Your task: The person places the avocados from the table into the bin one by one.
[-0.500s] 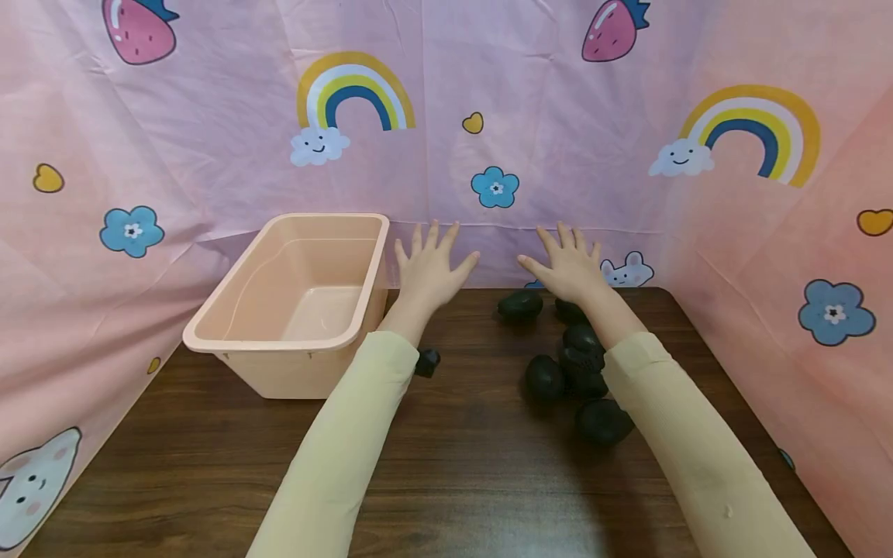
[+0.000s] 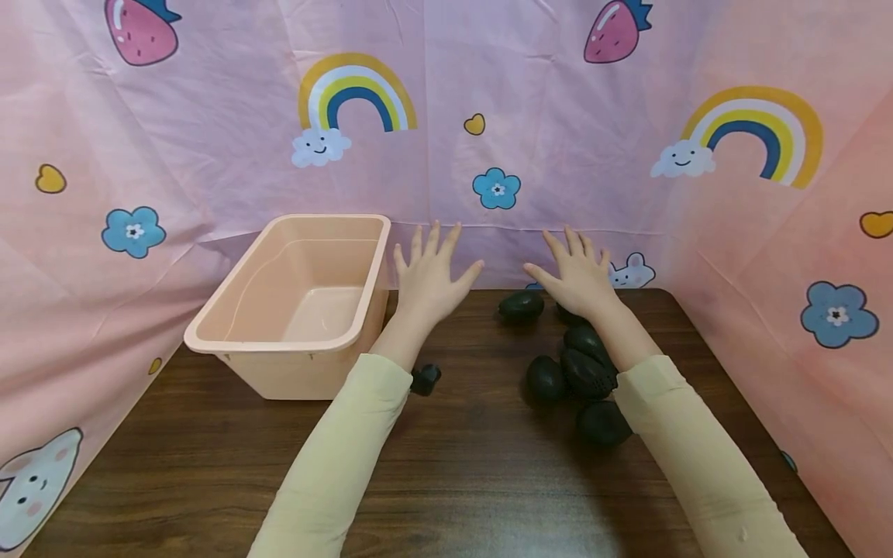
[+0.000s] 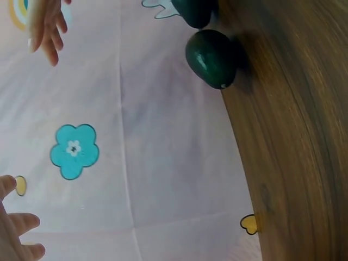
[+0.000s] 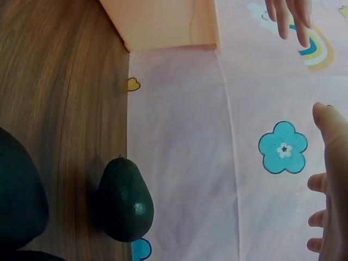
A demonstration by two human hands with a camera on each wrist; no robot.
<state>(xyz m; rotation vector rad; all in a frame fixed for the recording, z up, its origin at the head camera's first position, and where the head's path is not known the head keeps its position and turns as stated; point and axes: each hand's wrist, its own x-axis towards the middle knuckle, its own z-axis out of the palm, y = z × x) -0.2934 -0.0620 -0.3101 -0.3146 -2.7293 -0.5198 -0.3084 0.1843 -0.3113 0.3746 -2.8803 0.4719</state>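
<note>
My left hand (image 2: 429, 285) is held up with its fingers spread, between the tub's right side and the avocados. It holds nothing. To its right, my right hand (image 2: 580, 280) is raised in the same way, fingers spread and nothing in its grasp. Several dark green avocados lie on the table below and around the right forearm. One avocado (image 2: 521, 306) rests near the back edge, left of the right wrist; another, a rounder avocado (image 2: 546, 380), lies closer to me. The right wrist view shows an avocado (image 4: 126, 201) by the table edge.
A peach plastic tub (image 2: 342, 341) stands at the back left of the brown wooden table (image 2: 446, 480), with nothing visible inside. Printed cloth (image 2: 446, 93) hangs behind and along both sides. A small black device (image 2: 424, 380) sits under the left wrist.
Both forearms have drawn slightly back toward me, and the right hand has shifted a little to the right. The avocados and tub have stayed in place.
</note>
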